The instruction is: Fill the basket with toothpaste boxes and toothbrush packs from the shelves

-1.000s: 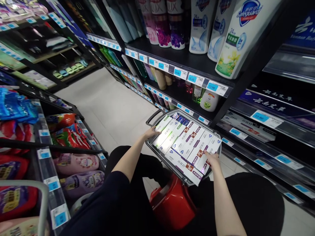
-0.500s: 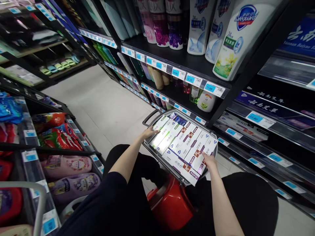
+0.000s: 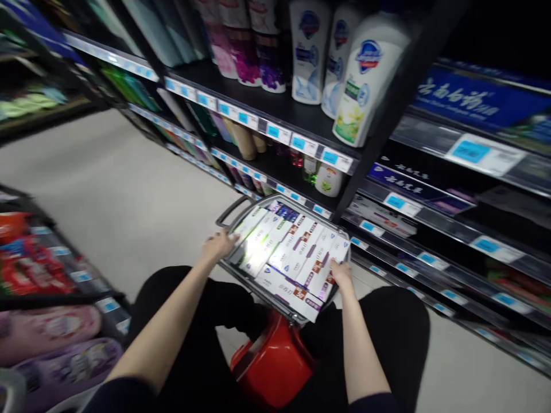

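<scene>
A grey shopping basket [image 3: 235, 207] sits before my knees, packed with several long white toothpaste boxes [image 3: 287, 252]. My left hand [image 3: 218, 245] rests on the basket's left rim, beside the leftmost box. My right hand [image 3: 342, 272] lies on the rightmost boxes at the basket's near right corner, fingers curled on them. A red plastic stool [image 3: 275, 364] shows between my legs, under the basket's near end.
Dark store shelves run along the right with body-wash bottles [image 3: 362, 74] and blue price tags [image 3: 301, 143]. Lower right shelves [image 3: 430, 212] hold boxed toothpaste. On the left, a rack [image 3: 51, 275] carries coloured packets. Pale floor tiles [image 3: 112, 189] stretch down the aisle.
The view has swung right and blurred. The basket and both hands now sit further left in the picture. My hands keep their places on the basket and boxes.
</scene>
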Demonstrator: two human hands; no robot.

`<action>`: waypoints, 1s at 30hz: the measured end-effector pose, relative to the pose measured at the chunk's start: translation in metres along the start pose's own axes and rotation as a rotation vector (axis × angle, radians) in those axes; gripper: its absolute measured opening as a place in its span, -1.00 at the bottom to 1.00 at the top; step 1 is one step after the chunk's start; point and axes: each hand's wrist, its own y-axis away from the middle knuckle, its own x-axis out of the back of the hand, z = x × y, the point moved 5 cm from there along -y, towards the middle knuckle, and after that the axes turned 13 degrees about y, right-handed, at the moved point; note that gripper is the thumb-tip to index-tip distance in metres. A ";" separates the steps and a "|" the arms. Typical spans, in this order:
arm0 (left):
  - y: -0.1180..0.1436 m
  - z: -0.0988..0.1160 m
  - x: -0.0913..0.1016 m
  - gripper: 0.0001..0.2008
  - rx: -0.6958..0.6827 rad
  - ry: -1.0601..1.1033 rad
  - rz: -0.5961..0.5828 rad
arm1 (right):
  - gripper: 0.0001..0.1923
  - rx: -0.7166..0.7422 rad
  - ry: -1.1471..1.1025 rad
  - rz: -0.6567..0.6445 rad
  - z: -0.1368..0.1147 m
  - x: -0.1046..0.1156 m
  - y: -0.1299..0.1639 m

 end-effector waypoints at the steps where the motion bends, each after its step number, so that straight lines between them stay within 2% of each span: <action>1: 0.009 -0.001 0.002 -0.31 -0.022 -0.033 0.040 | -0.28 -0.004 0.008 0.026 0.000 0.010 0.002; 4: 0.033 -0.006 -0.008 -0.25 -0.092 -0.082 0.011 | -0.36 0.014 0.021 0.075 0.002 0.039 0.004; 6: 0.048 -0.014 -0.021 -0.19 -0.045 -0.101 -0.032 | -0.43 0.030 0.035 0.086 0.003 0.051 0.007; 8: 0.058 -0.020 -0.036 -0.16 0.013 -0.118 -0.045 | -0.45 0.033 0.051 0.088 0.003 0.056 0.011; 11: 0.060 -0.022 -0.057 -0.18 0.036 -0.100 -0.019 | -0.40 0.032 0.103 0.043 -0.001 0.049 0.018; 14: 0.057 -0.013 -0.067 -0.20 -0.037 -0.080 0.082 | -0.16 0.090 0.215 -0.001 -0.011 0.037 0.031; 16: 0.061 0.000 -0.067 -0.19 -0.151 -0.136 0.100 | 0.05 0.235 0.318 0.011 -0.022 0.026 0.046; 17: 0.064 0.008 -0.068 -0.17 -0.220 -0.176 0.057 | 0.14 0.330 0.373 0.008 -0.028 0.017 0.055; 19: 0.074 0.023 -0.073 -0.06 -0.370 -0.247 -0.125 | 0.24 0.511 0.476 -0.029 -0.038 -0.006 0.075; 21: 0.084 0.033 -0.077 0.00 -0.496 -0.283 -0.270 | 0.29 0.622 0.564 -0.092 -0.044 -0.035 0.092; 23: 0.090 0.036 -0.080 0.11 -0.561 -0.316 -0.358 | 0.28 0.658 0.632 -0.130 -0.048 -0.063 0.100; 25: 0.093 0.034 -0.084 0.21 -0.589 -0.340 -0.377 | 0.19 0.646 0.672 -0.119 -0.049 -0.085 0.102; 27: 0.095 0.030 -0.088 0.25 -0.614 -0.364 -0.335 | 0.07 0.644 0.670 -0.024 -0.052 -0.098 0.101; 30: 0.094 0.026 -0.094 0.20 -0.648 -0.369 -0.214 | -0.04 0.664 0.632 0.185 -0.058 -0.105 0.101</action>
